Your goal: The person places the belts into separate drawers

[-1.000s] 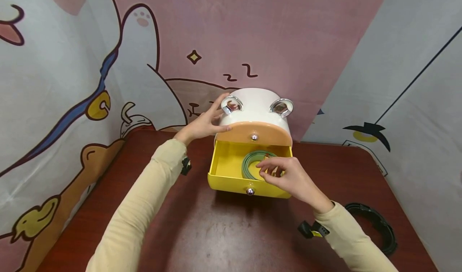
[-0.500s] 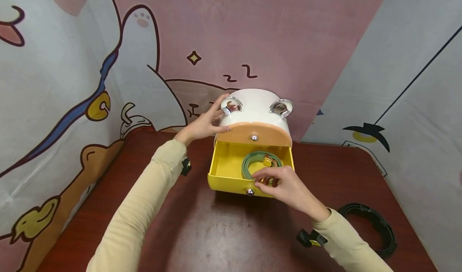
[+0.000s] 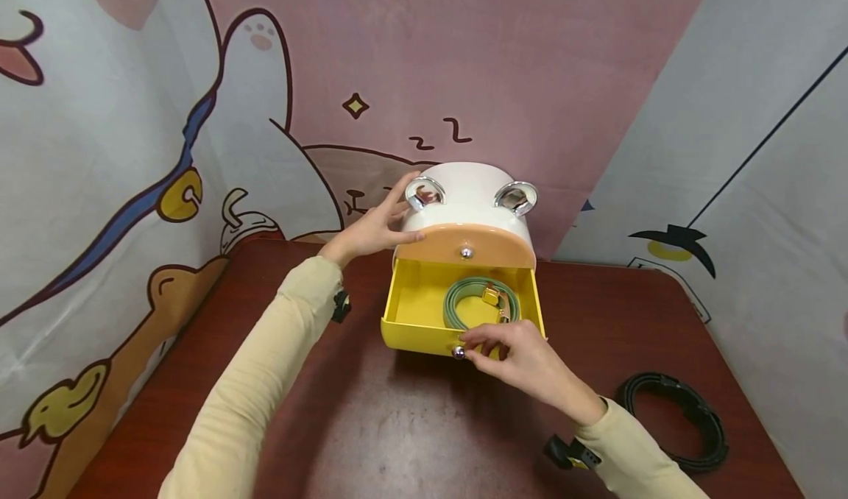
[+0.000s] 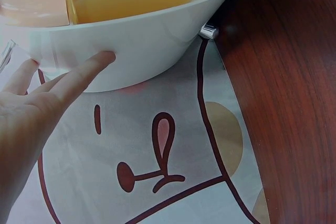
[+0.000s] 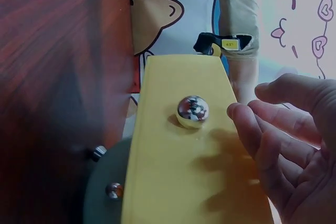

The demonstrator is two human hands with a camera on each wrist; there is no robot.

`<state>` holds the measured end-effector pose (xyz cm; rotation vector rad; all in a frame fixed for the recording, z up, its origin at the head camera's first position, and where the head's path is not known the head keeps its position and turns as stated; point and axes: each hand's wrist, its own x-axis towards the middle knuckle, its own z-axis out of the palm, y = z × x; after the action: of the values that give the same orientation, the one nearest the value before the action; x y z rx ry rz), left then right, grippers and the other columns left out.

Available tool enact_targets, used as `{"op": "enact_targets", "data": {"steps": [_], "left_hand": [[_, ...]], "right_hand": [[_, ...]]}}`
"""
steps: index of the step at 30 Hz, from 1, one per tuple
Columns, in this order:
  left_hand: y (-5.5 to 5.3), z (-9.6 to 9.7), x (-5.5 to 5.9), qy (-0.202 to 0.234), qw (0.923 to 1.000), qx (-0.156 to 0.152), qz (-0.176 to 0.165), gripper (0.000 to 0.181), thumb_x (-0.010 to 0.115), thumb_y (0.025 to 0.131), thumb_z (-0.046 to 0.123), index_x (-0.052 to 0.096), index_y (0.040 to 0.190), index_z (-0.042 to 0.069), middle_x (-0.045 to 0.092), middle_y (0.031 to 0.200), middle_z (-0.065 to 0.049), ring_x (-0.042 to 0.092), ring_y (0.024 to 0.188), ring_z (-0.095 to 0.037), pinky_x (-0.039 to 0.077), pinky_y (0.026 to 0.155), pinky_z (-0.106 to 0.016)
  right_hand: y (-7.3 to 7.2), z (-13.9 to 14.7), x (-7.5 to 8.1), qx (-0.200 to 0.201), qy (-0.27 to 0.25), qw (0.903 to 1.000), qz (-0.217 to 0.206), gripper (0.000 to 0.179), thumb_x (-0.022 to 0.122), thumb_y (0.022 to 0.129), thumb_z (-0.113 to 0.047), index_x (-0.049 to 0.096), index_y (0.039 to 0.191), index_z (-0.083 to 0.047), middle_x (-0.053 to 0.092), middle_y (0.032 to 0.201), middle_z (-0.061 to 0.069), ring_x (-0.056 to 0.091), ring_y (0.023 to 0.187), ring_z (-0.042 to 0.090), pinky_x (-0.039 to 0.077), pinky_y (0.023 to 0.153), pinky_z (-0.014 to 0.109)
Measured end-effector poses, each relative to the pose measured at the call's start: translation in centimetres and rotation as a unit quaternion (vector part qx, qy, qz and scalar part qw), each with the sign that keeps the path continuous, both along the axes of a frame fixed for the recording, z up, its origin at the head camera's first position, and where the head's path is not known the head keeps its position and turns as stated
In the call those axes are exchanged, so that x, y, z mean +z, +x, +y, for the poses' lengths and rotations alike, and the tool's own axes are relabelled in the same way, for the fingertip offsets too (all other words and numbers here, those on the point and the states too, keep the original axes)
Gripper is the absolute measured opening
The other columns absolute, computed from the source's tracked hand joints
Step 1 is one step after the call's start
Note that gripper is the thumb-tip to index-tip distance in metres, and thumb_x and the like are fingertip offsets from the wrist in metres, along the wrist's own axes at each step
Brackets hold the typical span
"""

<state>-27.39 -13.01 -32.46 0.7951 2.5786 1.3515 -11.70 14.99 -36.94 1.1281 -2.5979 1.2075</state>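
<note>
A small white drawer box (image 3: 469, 182) with silver ears has an orange upper drawer (image 3: 437, 245) pushed in and a yellow lower drawer (image 3: 417, 333) pulled out. Inside the yellow drawer lies a rolled green belt (image 3: 453, 300) with a gold buckle (image 3: 491, 296). My left hand (image 3: 374, 227) rests against the box's left side, fingers extended along its white wall (image 4: 142, 51). Beside the yellow drawer's silver knob (image 5: 192, 110), my right hand (image 3: 517, 352) hovers with loosely bent fingers and nothing between them. The right wrist view shows a gap between its fingertips (image 5: 236, 111) and the knob.
A coiled black belt (image 3: 712, 425) lies on the dark red table (image 3: 397, 440) at the right, near my right forearm. A printed cloth backdrop (image 3: 530, 65) stands close behind the box and along both sides.
My right hand has drawn back from over the green belt toward the front of the yellow drawer, near its knob, uncovering the gold buckle. The left hand and the box have stayed put.
</note>
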Motion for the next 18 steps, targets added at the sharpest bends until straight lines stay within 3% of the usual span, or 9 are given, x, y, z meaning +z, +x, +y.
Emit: {"op": "enact_targets", "data": {"steps": [4, 9, 18], "left_hand": [[0.0, 0.0, 0.0, -0.003, 1.0000, 0.004, -0.001, 0.100, 0.075, 0.085, 0.035, -0.001, 0.147, 0.058, 0.031, 0.154, -0.009, 0.034, 0.136, -0.036, 0.031, 0.103, -0.060], [0.4, 0.1, 0.3, 0.002, 1.0000, 0.002, -0.003, 0.101, 0.075, 0.086, 0.032, 0.000, 0.151, 0.049, 0.031, 0.154, -0.012, 0.033, 0.136, -0.039, 0.031, 0.103, -0.061], [-0.2, 0.0, -0.1, 0.006, 1.0000, -0.006, 0.002, 0.100, 0.075, 0.086, 0.032, 0.000, 0.151, 0.050, 0.031, 0.153, -0.011, 0.034, 0.136, -0.039, 0.032, 0.103, -0.060]], "right_hand": [[0.3, 0.0, -0.5, 0.004, -0.002, 1.0000, 0.000, 0.016, 0.076, 0.082, -0.006, 0.075, 0.098, -0.009, 0.071, 0.085, -0.008, 0.061, 0.068, 0.001, 0.051, 0.055, 0.022], [0.5, -0.2, -1.4, 0.000, -0.005, 0.9999, 0.009, 0.016, 0.076, 0.083, -0.007, 0.074, 0.099, -0.009, 0.071, 0.086, -0.006, 0.061, 0.068, 0.001, 0.050, 0.055, 0.021], [0.7, -0.4, -3.3, -0.036, -0.026, 0.9980, 0.045, 0.019, 0.078, 0.080, -0.006, 0.073, 0.098, -0.010, 0.071, 0.085, -0.007, 0.061, 0.067, 0.000, 0.050, 0.056, 0.019]]}}
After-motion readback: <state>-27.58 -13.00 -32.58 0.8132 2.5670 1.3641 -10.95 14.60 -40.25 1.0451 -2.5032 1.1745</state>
